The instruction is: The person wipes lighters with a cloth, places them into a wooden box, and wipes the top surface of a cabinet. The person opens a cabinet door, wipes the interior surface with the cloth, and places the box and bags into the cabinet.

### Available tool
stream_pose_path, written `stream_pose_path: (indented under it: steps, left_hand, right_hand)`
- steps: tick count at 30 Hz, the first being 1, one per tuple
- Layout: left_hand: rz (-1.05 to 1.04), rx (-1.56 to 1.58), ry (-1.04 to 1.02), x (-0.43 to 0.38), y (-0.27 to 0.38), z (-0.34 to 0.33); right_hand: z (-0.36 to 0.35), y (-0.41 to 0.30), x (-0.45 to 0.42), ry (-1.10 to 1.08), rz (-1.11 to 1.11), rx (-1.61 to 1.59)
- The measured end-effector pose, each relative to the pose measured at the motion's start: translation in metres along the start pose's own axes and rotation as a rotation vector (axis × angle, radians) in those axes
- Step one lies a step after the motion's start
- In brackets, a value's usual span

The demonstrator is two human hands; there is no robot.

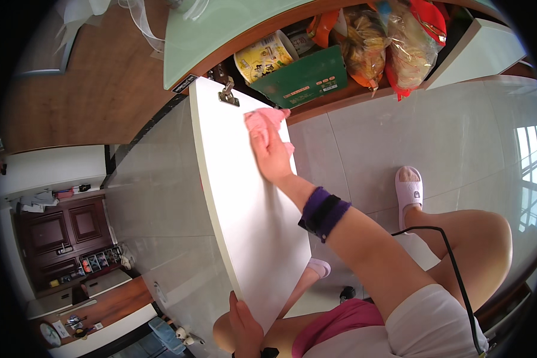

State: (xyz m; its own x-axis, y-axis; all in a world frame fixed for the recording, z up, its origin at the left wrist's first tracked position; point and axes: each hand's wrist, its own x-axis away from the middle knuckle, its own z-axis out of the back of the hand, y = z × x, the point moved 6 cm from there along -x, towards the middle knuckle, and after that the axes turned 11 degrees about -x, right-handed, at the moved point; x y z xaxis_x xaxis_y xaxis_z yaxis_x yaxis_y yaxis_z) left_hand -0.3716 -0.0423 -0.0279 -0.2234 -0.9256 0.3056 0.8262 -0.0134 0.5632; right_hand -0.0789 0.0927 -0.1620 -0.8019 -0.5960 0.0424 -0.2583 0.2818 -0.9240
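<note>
A white cabinet door (250,201) stands swung open in front of me, with a metal hinge (228,93) near its upper corner. My right hand (270,152) presses a pink cloth (266,121) flat against the inner face of the door, just below that hinge. A purple band with a black strap is around the right wrist. At the door's lower end my left hand (245,324) grips the edge, fingers on the outer side.
The open cabinet holds a green box (304,80), a yellow instant-noodle tub (264,56) and clear bags of food (411,49). Another white door (479,53) stands open at right. My slippered feet (410,188) rest on grey tiles; a black cable (456,259) crosses my legs.
</note>
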Motion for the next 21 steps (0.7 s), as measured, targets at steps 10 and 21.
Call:
stream_pose_path:
  steps: [10,21]
  left_hand:
    - [-0.164,0.024,-0.076,0.002,0.049,0.003]
    - [-0.081,0.054,-0.055,-0.001,0.031,0.005]
  right_hand:
    - [0.069,0.142,0.140,0.099,-0.265,0.105]
    - [0.042,0.034,0.241,0.175,-0.525,-0.014]
